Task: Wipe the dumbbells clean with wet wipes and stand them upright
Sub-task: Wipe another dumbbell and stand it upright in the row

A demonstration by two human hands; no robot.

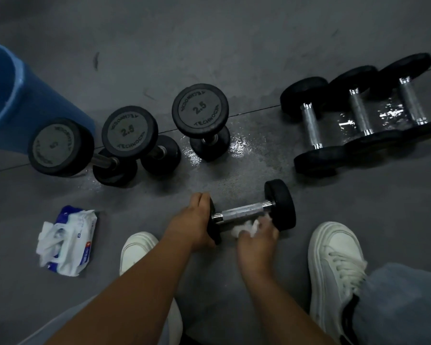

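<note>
Head view: I see the dumbbell [249, 211] lying sideways.
Left hand [197, 220]: fingers curled over its left plate.
Right hand [258, 236]: blurred, fingers bunching wet wipe [244, 229] against the handle.

Dumbbell [249, 212] lies on its side on grey floor [234, 46] — left hand [195, 220] grips its left head, right hand [258, 235] holds a crumpled wipe [244, 227] against the handle. Three upright dumbbells [199, 108] stand far left; wipe pack [67, 241] lies near left.
</note>
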